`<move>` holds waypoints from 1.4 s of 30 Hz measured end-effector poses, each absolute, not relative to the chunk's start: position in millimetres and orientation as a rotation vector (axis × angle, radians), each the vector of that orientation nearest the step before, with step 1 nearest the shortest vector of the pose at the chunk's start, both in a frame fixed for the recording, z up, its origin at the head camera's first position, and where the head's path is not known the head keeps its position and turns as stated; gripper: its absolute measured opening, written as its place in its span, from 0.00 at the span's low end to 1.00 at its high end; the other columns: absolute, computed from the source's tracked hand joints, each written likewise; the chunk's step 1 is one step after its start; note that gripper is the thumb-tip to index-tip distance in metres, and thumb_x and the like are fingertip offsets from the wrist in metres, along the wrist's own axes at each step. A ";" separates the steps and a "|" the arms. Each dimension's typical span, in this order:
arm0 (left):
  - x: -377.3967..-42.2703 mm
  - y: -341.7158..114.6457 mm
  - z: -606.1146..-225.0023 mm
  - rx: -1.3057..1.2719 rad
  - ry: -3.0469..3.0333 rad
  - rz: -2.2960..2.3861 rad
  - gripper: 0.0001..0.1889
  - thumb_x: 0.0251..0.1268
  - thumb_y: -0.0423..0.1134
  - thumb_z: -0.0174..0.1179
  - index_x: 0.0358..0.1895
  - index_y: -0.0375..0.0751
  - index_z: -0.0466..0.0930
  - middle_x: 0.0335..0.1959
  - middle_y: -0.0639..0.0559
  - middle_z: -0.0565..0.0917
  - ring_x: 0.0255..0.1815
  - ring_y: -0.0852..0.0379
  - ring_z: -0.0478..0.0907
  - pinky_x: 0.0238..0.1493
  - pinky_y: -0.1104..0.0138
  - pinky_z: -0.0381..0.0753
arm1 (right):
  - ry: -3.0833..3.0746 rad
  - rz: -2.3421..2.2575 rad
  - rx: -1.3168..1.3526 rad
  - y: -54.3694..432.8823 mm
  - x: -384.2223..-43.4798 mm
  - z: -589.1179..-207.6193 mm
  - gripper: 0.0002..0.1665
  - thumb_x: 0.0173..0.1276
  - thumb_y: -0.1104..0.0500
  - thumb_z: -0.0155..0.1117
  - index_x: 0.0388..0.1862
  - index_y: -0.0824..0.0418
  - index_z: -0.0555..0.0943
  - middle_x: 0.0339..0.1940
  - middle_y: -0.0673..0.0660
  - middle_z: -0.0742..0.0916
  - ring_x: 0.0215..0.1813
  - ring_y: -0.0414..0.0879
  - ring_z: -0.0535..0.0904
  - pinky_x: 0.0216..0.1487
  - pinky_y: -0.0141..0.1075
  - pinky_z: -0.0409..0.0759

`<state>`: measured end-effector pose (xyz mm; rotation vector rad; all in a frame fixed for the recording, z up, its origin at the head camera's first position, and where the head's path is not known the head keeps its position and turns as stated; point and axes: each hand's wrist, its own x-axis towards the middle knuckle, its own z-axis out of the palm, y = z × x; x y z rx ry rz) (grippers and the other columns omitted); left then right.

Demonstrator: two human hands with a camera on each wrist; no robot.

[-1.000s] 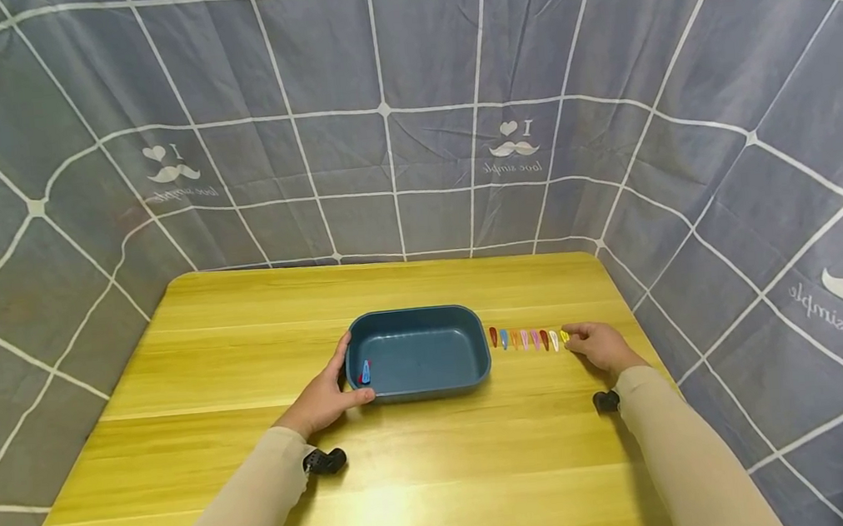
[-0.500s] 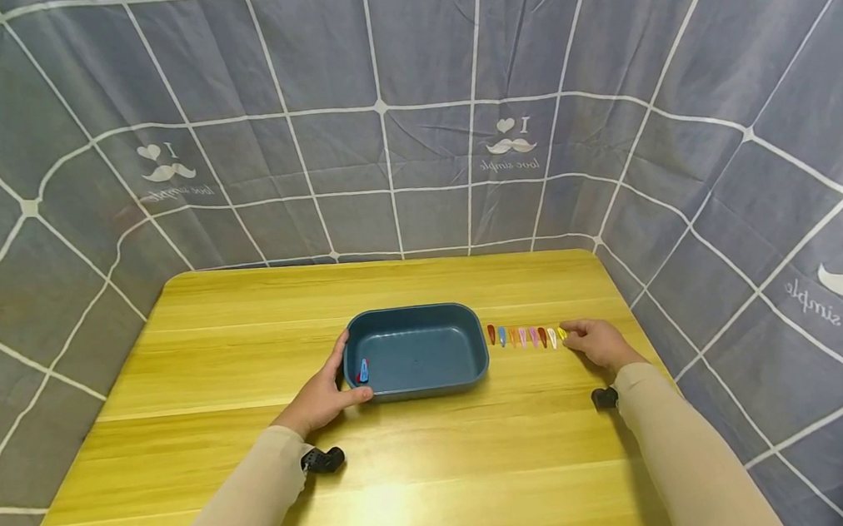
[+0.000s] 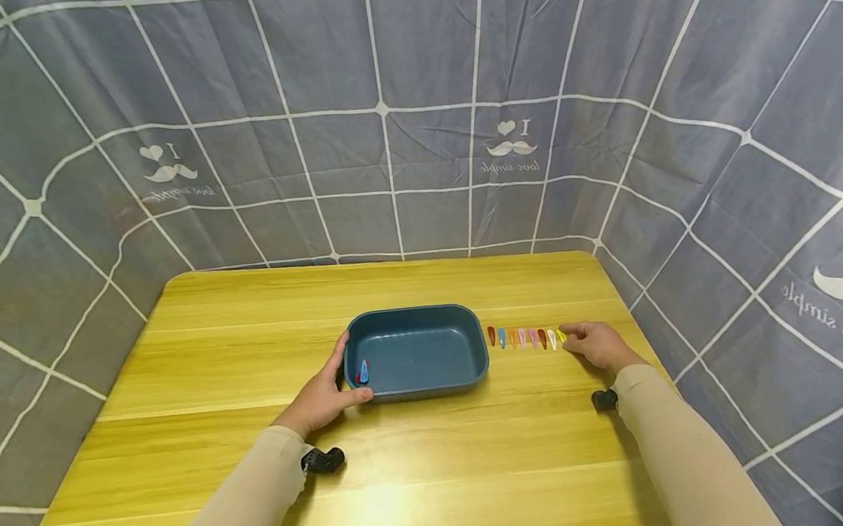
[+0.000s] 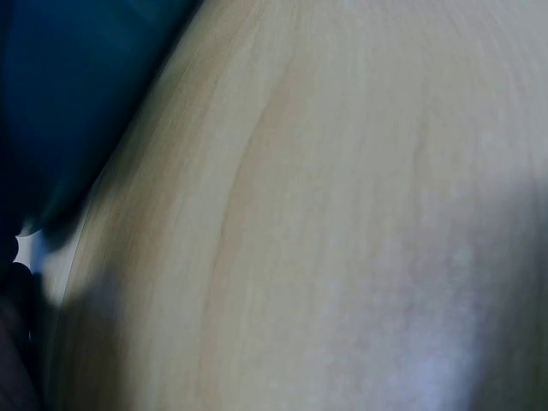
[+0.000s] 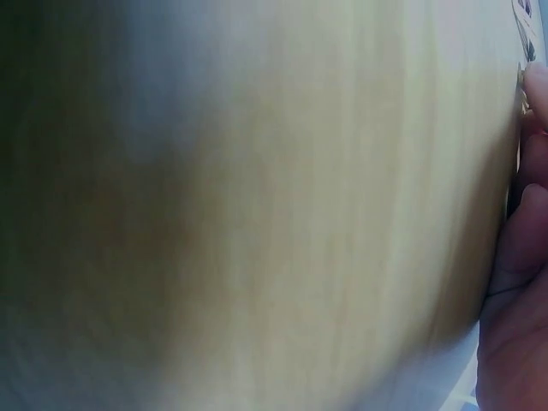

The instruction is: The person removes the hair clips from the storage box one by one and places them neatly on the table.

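Note:
A dark teal rectangular plastic tray (image 3: pixel 420 394) stands mid-table in the head view. My left hand (image 3: pixel 322 399) grips its left end, thumb along the front wall and fingers at the side. Inside, in the left corner, lie a blue hair clip (image 3: pixel 364 370) and a bit of red. To the right of the tray runs a row of snap hair clips, from a dark red clip (image 3: pixel 491 336) to a white clip (image 3: pixel 552 339). At the row's right end my right hand (image 3: pixel 598 345) pinches a yellow hair clip (image 3: pixel 562 335), partly hidden by the fingertips.
The wood-grain table (image 3: pixel 440 478) extends around the tray, its back edge close to a grey curtain (image 3: pixel 427 154) with white grid lines. Curtain also hangs along both sides. A small black wrist camera (image 3: pixel 323 460) sits under the left sleeve, another camera (image 3: pixel 604 400) under the right.
Both hands, the tray and the clip row keep their places. Only a slight shift of the head view shows.

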<state>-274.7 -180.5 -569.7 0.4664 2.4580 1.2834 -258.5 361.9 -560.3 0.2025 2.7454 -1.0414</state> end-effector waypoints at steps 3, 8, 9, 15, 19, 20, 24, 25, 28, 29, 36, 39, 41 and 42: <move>-275.0 -180.7 -569.9 0.467 2.452 1.290 0.62 0.65 0.58 0.73 0.86 0.73 0.28 0.89 0.41 0.42 0.85 0.28 0.51 0.79 0.31 0.56 | 2.746 -1.040 0.203 362.0 -258.7 -560.2 0.30 0.81 0.55 0.62 0.76 0.65 0.75 0.71 0.70 0.81 0.74 0.68 0.74 0.75 0.60 0.71; -274.9 -181.3 -569.7 0.469 2.446 1.290 0.62 0.66 0.58 0.73 0.86 0.73 0.27 0.89 0.41 0.41 0.85 0.28 0.51 0.79 0.31 0.57 | 2.740 -1.039 0.200 362.5 -257.9 -558.8 0.30 0.81 0.55 0.62 0.76 0.66 0.74 0.71 0.71 0.80 0.74 0.68 0.74 0.75 0.61 0.71; -274.8 -181.4 -569.7 0.470 2.445 1.288 0.62 0.66 0.58 0.73 0.86 0.73 0.27 0.89 0.41 0.42 0.85 0.28 0.51 0.79 0.31 0.57 | 2.737 -1.043 0.204 362.4 -257.5 -558.4 0.30 0.80 0.55 0.62 0.76 0.66 0.75 0.71 0.71 0.80 0.74 0.68 0.74 0.75 0.61 0.71; -273.9 -181.7 -569.0 0.465 2.439 1.299 0.62 0.66 0.57 0.72 0.86 0.73 0.28 0.89 0.41 0.41 0.85 0.29 0.49 0.80 0.32 0.55 | 2.739 -1.042 0.207 360.4 -256.1 -556.8 0.30 0.80 0.55 0.62 0.76 0.66 0.75 0.70 0.71 0.81 0.73 0.68 0.74 0.75 0.60 0.71; -273.4 -181.6 -569.0 0.468 2.441 1.296 0.62 0.66 0.57 0.72 0.86 0.72 0.27 0.89 0.40 0.42 0.85 0.29 0.49 0.80 0.32 0.55 | 2.743 -1.033 0.193 359.7 -255.1 -555.6 0.30 0.80 0.55 0.62 0.76 0.66 0.74 0.70 0.71 0.81 0.73 0.69 0.74 0.74 0.61 0.71; -273.3 -181.6 -569.0 0.467 2.439 1.297 0.62 0.66 0.57 0.72 0.86 0.72 0.27 0.89 0.40 0.42 0.85 0.29 0.49 0.80 0.32 0.55 | 2.741 -1.035 0.194 359.6 -254.8 -555.2 0.30 0.80 0.55 0.62 0.76 0.66 0.74 0.70 0.71 0.81 0.73 0.69 0.74 0.75 0.61 0.71; -272.7 -181.8 -568.7 0.463 2.434 1.300 0.62 0.66 0.57 0.73 0.86 0.72 0.28 0.89 0.41 0.41 0.86 0.29 0.49 0.80 0.32 0.55 | 2.737 -1.041 0.198 359.3 -253.4 -553.9 0.30 0.80 0.56 0.63 0.76 0.66 0.75 0.70 0.71 0.81 0.73 0.68 0.74 0.75 0.60 0.72; -272.6 -181.9 -568.7 0.462 2.434 1.299 0.62 0.66 0.57 0.72 0.86 0.72 0.28 0.89 0.41 0.41 0.86 0.29 0.49 0.80 0.32 0.55 | 2.737 -1.045 0.200 359.2 -253.3 -553.9 0.30 0.80 0.56 0.63 0.76 0.66 0.75 0.70 0.71 0.81 0.73 0.68 0.75 0.75 0.60 0.72; -272.4 -182.1 -568.3 0.463 2.436 1.297 0.62 0.66 0.58 0.72 0.86 0.72 0.28 0.89 0.41 0.42 0.85 0.29 0.49 0.80 0.32 0.56 | 2.742 -1.041 0.197 359.7 -253.0 -554.1 0.30 0.80 0.56 0.63 0.75 0.67 0.75 0.69 0.70 0.82 0.72 0.68 0.75 0.74 0.60 0.72; -272.3 -182.2 -568.1 0.463 2.435 1.299 0.62 0.66 0.58 0.73 0.86 0.72 0.28 0.89 0.41 0.42 0.85 0.29 0.49 0.80 0.32 0.56 | 2.741 -1.044 0.197 360.1 -253.2 -554.4 0.30 0.80 0.56 0.63 0.75 0.67 0.75 0.69 0.70 0.82 0.72 0.68 0.75 0.74 0.60 0.72; -272.4 -182.0 -567.4 0.459 2.416 1.324 0.62 0.66 0.56 0.73 0.86 0.73 0.28 0.89 0.41 0.41 0.86 0.30 0.48 0.80 0.32 0.54 | 2.741 -1.030 0.200 361.4 -254.8 -556.5 0.30 0.80 0.55 0.63 0.75 0.66 0.75 0.68 0.69 0.83 0.72 0.67 0.75 0.75 0.60 0.72; -272.6 -181.9 -568.1 0.458 2.421 1.321 0.62 0.65 0.57 0.73 0.86 0.73 0.28 0.89 0.41 0.42 0.86 0.30 0.48 0.81 0.33 0.54 | 2.746 -1.028 0.198 361.3 -254.8 -556.9 0.31 0.80 0.55 0.63 0.75 0.67 0.75 0.69 0.70 0.82 0.73 0.67 0.75 0.75 0.60 0.71; -272.9 -182.0 -569.1 0.463 2.429 1.311 0.62 0.65 0.57 0.73 0.86 0.73 0.28 0.89 0.40 0.42 0.86 0.29 0.48 0.80 0.32 0.55 | 2.753 -1.022 0.195 361.2 -254.6 -557.6 0.31 0.80 0.55 0.64 0.75 0.67 0.75 0.69 0.70 0.82 0.73 0.68 0.75 0.75 0.60 0.71; -273.0 -182.1 -569.6 0.465 2.433 1.307 0.62 0.65 0.58 0.73 0.86 0.73 0.28 0.89 0.40 0.42 0.86 0.29 0.49 0.80 0.32 0.55 | 2.753 -1.025 0.198 361.3 -254.6 -557.8 0.31 0.79 0.55 0.64 0.75 0.67 0.75 0.69 0.70 0.82 0.73 0.68 0.74 0.75 0.61 0.71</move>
